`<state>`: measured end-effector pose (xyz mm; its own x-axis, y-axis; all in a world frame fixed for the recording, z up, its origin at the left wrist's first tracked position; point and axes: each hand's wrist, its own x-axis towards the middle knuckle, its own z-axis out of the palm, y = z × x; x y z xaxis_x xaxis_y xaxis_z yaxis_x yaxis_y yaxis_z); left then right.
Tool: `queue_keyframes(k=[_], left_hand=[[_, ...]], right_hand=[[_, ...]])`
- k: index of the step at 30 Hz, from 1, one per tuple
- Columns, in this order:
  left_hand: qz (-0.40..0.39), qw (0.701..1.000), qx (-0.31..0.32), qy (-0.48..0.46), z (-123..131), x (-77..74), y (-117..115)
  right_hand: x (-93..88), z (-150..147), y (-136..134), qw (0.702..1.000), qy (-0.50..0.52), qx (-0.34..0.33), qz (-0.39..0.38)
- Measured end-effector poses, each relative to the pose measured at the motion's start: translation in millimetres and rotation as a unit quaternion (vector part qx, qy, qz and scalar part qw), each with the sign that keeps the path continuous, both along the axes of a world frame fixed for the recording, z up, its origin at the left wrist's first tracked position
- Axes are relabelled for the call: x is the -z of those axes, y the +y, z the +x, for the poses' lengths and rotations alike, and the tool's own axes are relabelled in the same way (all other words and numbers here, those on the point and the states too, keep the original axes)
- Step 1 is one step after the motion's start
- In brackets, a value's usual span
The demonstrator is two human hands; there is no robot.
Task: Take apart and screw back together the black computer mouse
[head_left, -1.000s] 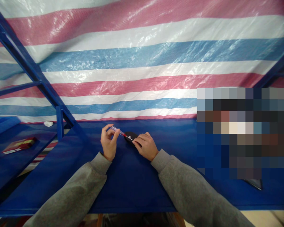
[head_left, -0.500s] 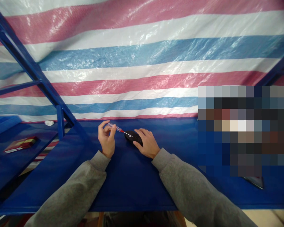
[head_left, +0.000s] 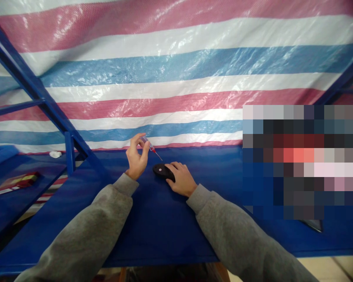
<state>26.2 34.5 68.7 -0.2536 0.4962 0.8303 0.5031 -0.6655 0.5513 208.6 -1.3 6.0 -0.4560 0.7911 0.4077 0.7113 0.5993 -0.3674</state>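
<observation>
While R hand (head_left: 181, 179) grips black mouse (head_left: 161, 170) btwn both hands, L hand (head_left: 137, 155) pinches screwdriver (head_left: 149, 145) just above; shaft (head_left: 158, 155) prob isn't touching, hard to tell tbh; line it up square b4 pressing, mouse pinned.

Makeshift workshop bay, probably, though of uncertain wider premises: closed off at the back by striped plastic sheeting (head_left: 170, 68) in red, white and blue; braced at both sides by slanting blue struts (head_left: 51, 109); furnished with a plain blue desk (head_left: 161, 231) and, at left, a second blue surface (head_left: 6, 211) bearing a blue tray (head_left: 1, 156) and a red box (head_left: 17, 183). Suggestive of tool work: a small screwdriver (head_left: 151, 146) above the desk. Pale flooring (head_left: 323, 269) with a dark seam at lower right
</observation>
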Motion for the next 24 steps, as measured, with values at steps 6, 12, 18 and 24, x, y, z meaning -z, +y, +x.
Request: queue_keyframes(k=[6,12,18,24], left_hand=[[0.006,0.994,0.018,0.110,-7.0,6.1,-5.4],[0.026,0.989,0.006,0.149,-12.6,6.0,-6.8],[0.029,0.985,0.005,0.172,-15.1,0.5,-7.2],[0.040,0.975,0.000,0.218,-17.2,1.6,-6.1]], right_hand=[[-1.4,-0.2,-0.9,1.000,0.002,0.002,0.002],[-1.0,-0.2,-0.4,1.000,-0.004,0.000,0.003],[-1.3,-0.3,-0.7,1.000,-0.008,-0.002,0.004],[-1.7,-1.4,-1.1,1.000,-0.019,0.001,0.004]])
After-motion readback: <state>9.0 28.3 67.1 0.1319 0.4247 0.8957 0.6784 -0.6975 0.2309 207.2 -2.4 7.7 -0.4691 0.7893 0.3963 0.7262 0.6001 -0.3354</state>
